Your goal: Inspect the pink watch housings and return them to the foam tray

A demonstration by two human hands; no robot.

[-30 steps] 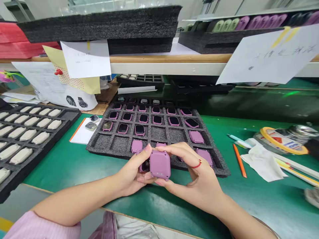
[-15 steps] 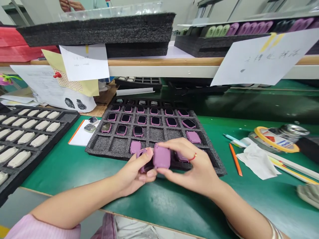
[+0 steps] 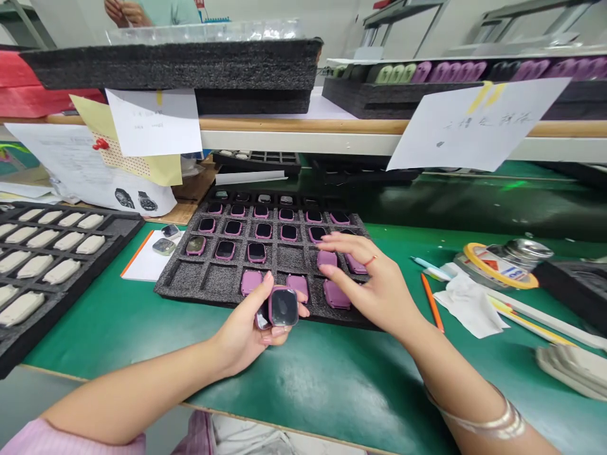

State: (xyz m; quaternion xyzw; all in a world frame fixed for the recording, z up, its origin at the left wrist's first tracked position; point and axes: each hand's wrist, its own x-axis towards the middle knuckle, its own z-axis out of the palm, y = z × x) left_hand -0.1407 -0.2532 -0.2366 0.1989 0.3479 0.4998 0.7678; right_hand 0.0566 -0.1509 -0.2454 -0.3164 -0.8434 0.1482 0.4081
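My left hand (image 3: 258,316) is closed around two purple-framed smartwatches in front of the foam tray's near edge. The front watch (image 3: 283,307) faces me with its dark screen; the other lies partly hidden behind it. Over the right part of the dark foam tray (image 3: 222,276), my right hand (image 3: 367,278) has its thumb and fingertips around a purple watch case (image 3: 327,258), which sits at a slot of the tray. More purple cases lie back up nearby, among them one (image 3: 337,294) below my thumb. Farther rows hold watches with black screens facing up.
A second foam tray (image 3: 111,253) with whitish cases stands at the left, beside a notepad (image 3: 142,259) with loose watch parts. An orange pen (image 3: 432,303), crumpled tissue (image 3: 469,306) and tape roll (image 3: 497,268) lie right. A loaded shelf (image 3: 303,140) crosses behind; another person's hands (image 3: 127,11) show beyond.
My right hand has moved away from my left, up and right to the tray, with a purple watch case at its fingertips. My left hand now shows a watch's screen. The view has shifted slightly.
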